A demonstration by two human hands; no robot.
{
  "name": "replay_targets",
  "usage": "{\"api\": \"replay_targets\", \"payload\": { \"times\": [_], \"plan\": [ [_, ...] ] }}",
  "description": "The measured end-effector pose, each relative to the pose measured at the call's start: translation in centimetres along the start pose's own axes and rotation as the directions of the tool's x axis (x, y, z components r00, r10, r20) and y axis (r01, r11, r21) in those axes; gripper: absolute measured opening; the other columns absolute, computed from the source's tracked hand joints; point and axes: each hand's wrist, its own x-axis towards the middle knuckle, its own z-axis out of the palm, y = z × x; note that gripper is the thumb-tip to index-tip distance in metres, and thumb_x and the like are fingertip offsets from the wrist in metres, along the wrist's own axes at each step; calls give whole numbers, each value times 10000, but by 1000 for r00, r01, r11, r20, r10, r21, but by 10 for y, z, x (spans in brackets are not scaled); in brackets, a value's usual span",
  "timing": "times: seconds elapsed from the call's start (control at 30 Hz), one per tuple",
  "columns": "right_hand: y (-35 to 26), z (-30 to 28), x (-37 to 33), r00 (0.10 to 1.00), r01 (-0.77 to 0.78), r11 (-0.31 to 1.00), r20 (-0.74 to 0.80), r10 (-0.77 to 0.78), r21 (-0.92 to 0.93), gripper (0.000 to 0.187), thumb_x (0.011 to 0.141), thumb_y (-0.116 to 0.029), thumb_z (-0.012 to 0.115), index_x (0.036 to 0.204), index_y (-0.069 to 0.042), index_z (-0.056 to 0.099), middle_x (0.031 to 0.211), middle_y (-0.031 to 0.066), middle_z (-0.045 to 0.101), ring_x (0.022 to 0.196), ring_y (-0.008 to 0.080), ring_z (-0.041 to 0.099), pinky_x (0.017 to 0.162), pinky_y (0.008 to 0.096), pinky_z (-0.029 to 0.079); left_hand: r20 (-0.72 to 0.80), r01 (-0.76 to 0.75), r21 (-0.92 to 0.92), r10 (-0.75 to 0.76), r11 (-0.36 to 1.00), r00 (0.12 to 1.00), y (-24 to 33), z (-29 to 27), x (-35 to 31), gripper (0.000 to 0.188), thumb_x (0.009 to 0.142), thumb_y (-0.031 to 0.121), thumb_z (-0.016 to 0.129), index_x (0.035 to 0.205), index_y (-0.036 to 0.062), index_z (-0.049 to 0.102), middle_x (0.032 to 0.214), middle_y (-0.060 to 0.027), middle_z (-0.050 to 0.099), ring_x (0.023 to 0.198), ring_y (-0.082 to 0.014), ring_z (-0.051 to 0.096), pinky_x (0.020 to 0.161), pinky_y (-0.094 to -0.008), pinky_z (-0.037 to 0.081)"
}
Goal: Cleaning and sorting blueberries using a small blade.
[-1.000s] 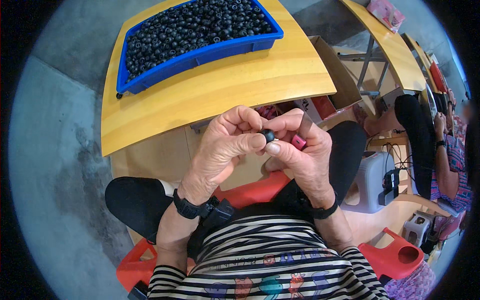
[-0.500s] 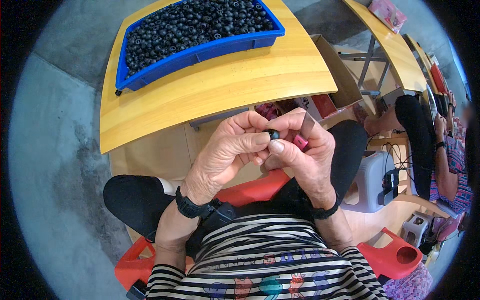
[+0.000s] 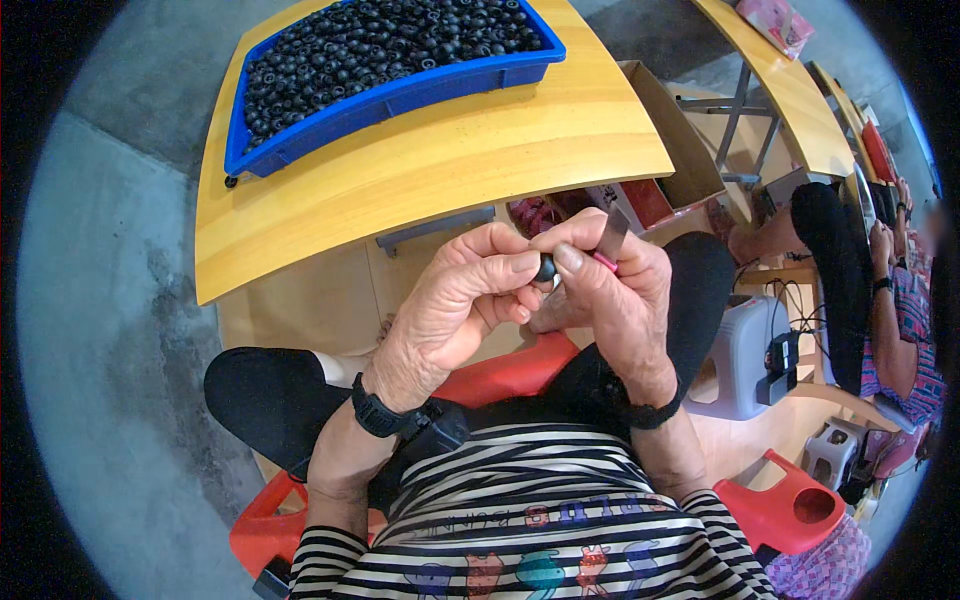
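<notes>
Between thumb and fingertips my left hand (image 3: 450,300) pinches a small round black piece (image 3: 546,268), glossy like the ones in the tray. My right hand (image 3: 630,305) is closed around a small knife (image 3: 613,236) with a pink handle, most of which the fingers hide. Its flat metal blade points up and away from the black piece. The right thumb and forefinger tips meet at the piece's right side. Both hands are close together above my lap, just off the table's near edge.
A blue plastic tray (image 3: 420,88) full of black round pieces stands on the yellow wooden table (image 3: 430,180). One loose black piece (image 3: 231,181) lies beside its left corner. A cardboard box (image 3: 690,150) stands right of the table. Farther right are a grey stool (image 3: 735,350) and another seated person (image 3: 890,320).
The knife has turned in my right hand, so its blade stands more upright. My right thumb has shifted up along the black piece. The left hand keeps its pinch.
</notes>
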Motion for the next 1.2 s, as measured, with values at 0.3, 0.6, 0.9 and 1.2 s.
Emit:
{"api": "replay_targets", "payload": {
  "times": [0.3,0.6,0.9,1.2],
  "plan": [
    [2,-4,-10,976,-197,980,-82,200,40,238,860,-179,595,1028,-11,600,717,-39,511,594,18,416,508,157,340,-106,-59,118,72,991,992,-4,9,0,131,822,133,629,908,39,597,767,-53,605,613,-94,563,540,-181,448],
    [7,-13,-17,995,-82,979,-74,69,-189,249,815,-145,657,1011,-8,588,754,-23,544,572,12,430,488,162,359,-111,-70,172,90,983,990,-4,15,-4,162,832,128,620,954,23,604,781,-47,614,631,-87,550,560,-198,439],
    [11,-19,-21,996,81,944,54,-68,-320,294,875,-275,578,1000,-9,585,748,20,546,567,65,477,502,207,398,-152,-81,191,111,978,982,-7,16,-2,129,829,143,627,904,40,612,754,-33,623,597,-70,551,535,-184,455],
    [3,-18,-25,921,388,698,212,-328,-603,437,898,-399,473,988,11,592,717,127,537,620,244,546,548,317,439,-143,-54,149,76,987,987,-5,15,-3,122,827,155,632,891,53,612,753,-25,626,578,-61,554,526,-172,455]
  ]
}}
